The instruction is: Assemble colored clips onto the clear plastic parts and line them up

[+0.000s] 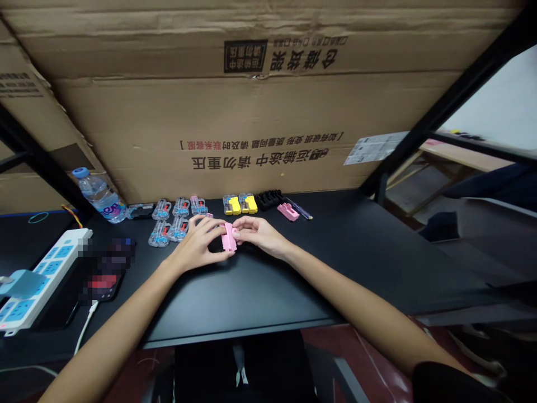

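Carton panel: inverted black print reads "仓储货架" (storage rack) and "运输途中 请勿重压" (in transit, do not press heavily). Red characters read "联系客服" (contact customer service). The bottle carries a label only partly legible.

Left hand: forearm enters from lower left; fingers arch over the pink part, thumb at its near end, clamped on it. Right hand: forearm enters from lower right; thumb and fingers pinch the part's right side. The part is between the 2 hands, above the black tabletop.

Left of centre: 5 clear cases. Beyond the hands: 2 yellow-and-clear units, black parts, 1 pink shell and 1 pen. The front edge runs nearer the wearer than the hands; tabletop surface extends rightward from the pen.
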`<state>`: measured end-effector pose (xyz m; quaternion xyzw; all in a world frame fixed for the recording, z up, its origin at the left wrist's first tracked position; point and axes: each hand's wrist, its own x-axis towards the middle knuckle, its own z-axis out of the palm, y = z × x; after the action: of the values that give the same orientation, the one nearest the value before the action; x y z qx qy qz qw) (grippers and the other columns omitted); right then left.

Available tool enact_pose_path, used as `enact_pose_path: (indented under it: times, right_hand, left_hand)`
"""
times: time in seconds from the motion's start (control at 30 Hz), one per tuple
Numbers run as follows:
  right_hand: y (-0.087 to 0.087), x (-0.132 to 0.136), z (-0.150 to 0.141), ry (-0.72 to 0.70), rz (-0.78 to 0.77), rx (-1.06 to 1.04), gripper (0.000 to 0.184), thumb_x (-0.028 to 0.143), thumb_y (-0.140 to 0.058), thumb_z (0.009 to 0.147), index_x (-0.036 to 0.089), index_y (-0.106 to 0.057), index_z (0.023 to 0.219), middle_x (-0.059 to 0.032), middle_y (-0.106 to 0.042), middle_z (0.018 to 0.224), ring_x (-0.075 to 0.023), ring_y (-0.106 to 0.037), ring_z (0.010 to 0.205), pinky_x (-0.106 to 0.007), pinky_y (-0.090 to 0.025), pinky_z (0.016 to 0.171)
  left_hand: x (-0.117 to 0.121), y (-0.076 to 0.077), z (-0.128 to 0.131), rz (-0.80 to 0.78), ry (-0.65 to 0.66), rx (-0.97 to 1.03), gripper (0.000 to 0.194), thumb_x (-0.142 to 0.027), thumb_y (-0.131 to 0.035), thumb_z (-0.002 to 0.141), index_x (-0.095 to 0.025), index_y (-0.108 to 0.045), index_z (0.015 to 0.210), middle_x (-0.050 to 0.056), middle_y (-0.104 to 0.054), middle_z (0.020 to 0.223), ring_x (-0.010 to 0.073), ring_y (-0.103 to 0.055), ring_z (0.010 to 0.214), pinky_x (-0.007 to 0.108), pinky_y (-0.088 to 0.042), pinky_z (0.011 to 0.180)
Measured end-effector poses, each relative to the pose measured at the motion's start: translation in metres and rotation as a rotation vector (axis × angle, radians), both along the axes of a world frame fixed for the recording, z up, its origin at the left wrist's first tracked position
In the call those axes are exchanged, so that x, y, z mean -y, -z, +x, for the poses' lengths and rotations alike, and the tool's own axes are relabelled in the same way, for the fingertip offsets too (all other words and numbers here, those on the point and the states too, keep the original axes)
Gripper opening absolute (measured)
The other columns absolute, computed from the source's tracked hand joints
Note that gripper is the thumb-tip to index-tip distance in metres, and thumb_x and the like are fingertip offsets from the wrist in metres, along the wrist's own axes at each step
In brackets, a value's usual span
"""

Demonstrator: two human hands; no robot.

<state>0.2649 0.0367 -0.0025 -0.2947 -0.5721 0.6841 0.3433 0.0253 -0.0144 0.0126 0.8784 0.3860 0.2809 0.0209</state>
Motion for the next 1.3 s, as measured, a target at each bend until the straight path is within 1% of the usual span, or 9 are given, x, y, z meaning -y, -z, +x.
enact_pose_path:
  times: [0.2,0.3,0.43,0.67,0.87,1.03,1.17,1.23,1.3]
  right_hand:
    - [-0.004,0.000,0.004,-0.104,-0.153,-0.034,0.036,0.035,-0.095,0.075,0.016,-0.081,0.102,-0.0038,-0.076,0.092,-0.0127,-0.068,0.080,-0.027,-0.057,0.079]
    - [-0.005,0.000,0.007,-0.127,-0.175,-0.012,0.035,0.034,-0.097,0.072,0.016,-0.081,0.098,-0.0029,-0.074,0.089,-0.0105,-0.065,0.075,-0.025,-0.055,0.073]
    - [-0.008,0.002,0.007,-0.084,-0.103,0.042,0.033,0.037,-0.098,0.069,0.016,-0.081,0.088,-0.0010,-0.071,0.081,-0.0084,-0.058,0.064,-0.022,-0.046,0.060]
    - [-0.016,0.011,-0.004,0.070,0.012,0.082,0.037,0.044,-0.096,0.067,0.016,-0.079,0.085,0.0013,-0.066,0.068,-0.0096,-0.050,0.056,-0.024,-0.037,0.052]
    - [-0.012,0.019,-0.011,0.126,0.135,0.132,0.038,0.051,-0.087,0.079,0.017,-0.082,0.095,-0.0016,-0.072,0.073,-0.0111,-0.053,0.057,-0.026,-0.042,0.054]
    - [-0.007,0.003,0.003,0.203,0.343,0.238,0.041,0.055,-0.073,0.092,0.017,-0.082,0.104,-0.0078,-0.078,0.088,-0.0166,-0.063,0.064,-0.030,-0.049,0.059]
    - [-0.006,-0.019,0.026,0.336,0.693,0.517,0.029,0.042,-0.068,0.096,0.018,-0.083,0.095,-0.0093,-0.077,0.091,-0.0211,-0.066,0.074,-0.033,-0.050,0.069]
    - [-0.008,-0.026,0.035,0.304,0.826,0.634,0.023,0.034,-0.067,0.095,0.018,-0.082,0.088,-0.0086,-0.075,0.087,-0.0209,-0.065,0.074,-0.034,-0.049,0.072]
    - [-0.009,-0.028,0.039,0.214,0.876,0.705,0.021,0.028,-0.067,0.095,0.019,-0.082,0.085,-0.0080,-0.074,0.086,-0.0210,-0.065,0.075,-0.034,-0.048,0.074]
  left_hand:
    - [0.001,-0.003,-0.001,-0.033,0.045,0.013,0.056,-0.057,-0.075,0.092,-0.026,-0.061,0.137,0.011,-0.069,0.142,0.0294,-0.062,0.131,0.051,-0.025,0.122]
    - [0.001,-0.003,0.000,-0.062,0.062,0.014,0.063,-0.059,-0.076,0.091,-0.026,-0.057,0.141,0.010,-0.069,0.143,0.0297,-0.062,0.131,0.051,-0.025,0.122]
    - [0.000,-0.001,0.000,-0.077,0.071,0.003,0.066,-0.057,-0.077,0.090,-0.026,-0.053,0.144,0.011,-0.068,0.144,0.0302,-0.062,0.131,0.052,-0.025,0.122]
    - [0.001,0.002,0.000,-0.033,0.011,-0.003,0.078,-0.051,-0.077,0.091,-0.026,-0.041,0.156,0.014,-0.059,0.154,0.0320,-0.056,0.140,0.052,-0.026,0.122]
    - [0.002,-0.001,0.003,0.003,-0.071,-0.062,0.064,-0.041,-0.076,0.091,-0.027,-0.053,0.149,0.013,-0.061,0.149,0.0335,-0.056,0.138,0.051,-0.034,0.114]
    - [0.000,-0.003,0.001,-0.020,-0.108,-0.036,0.057,-0.042,-0.075,0.093,-0.025,-0.055,0.144,0.012,-0.065,0.143,0.0322,-0.059,0.134,0.048,-0.036,0.108]
    - [-0.003,0.000,-0.002,-0.061,-0.110,-0.014,0.061,-0.051,-0.076,0.093,-0.026,-0.054,0.144,0.012,-0.067,0.143,0.0333,-0.059,0.133,0.048,-0.035,0.109]
    - [-0.004,0.003,-0.003,-0.079,-0.110,-0.009,0.062,-0.051,-0.075,0.093,-0.025,-0.053,0.144,0.012,-0.067,0.143,0.0337,-0.059,0.133,0.048,-0.034,0.110]
    - [-0.005,0.004,-0.003,-0.098,-0.116,-0.008,0.061,-0.049,-0.074,0.094,-0.025,-0.052,0.146,0.013,-0.066,0.144,0.0339,-0.058,0.134,0.049,-0.034,0.111]
